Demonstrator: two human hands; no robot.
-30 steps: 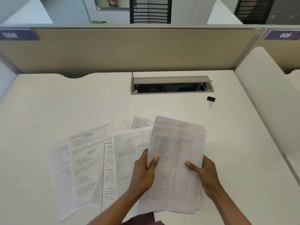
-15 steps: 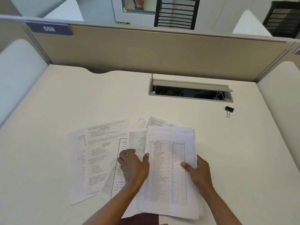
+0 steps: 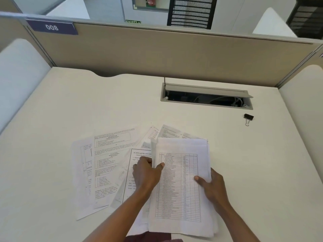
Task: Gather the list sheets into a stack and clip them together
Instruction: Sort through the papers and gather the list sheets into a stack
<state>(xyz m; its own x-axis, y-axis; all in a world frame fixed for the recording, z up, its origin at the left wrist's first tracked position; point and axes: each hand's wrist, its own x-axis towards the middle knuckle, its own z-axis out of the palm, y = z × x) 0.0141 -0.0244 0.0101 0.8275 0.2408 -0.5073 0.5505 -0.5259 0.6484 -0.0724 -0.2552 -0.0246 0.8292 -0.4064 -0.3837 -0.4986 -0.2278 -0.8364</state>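
Gathering step: your left hand [image 3: 146, 173] and right hand [image 3: 212, 187] grip the stack [image 3: 181, 186]; next, fetch the binder clip [image 3: 248, 117] at two o'clock.

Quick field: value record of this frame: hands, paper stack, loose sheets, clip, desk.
left hand: grips the stack's left edge, thumb on top
right hand: holds the stack's right edge, thumb on top
stack of white table-printed list sheets: held between both hands, edges not fully squared
loose white printed sheets: fanned on the desk left of the stack, overlapping
small black binder clip: lies alone far right, near the cable hatch, untouched
white desk
grey open cable hatch: cables visible inside
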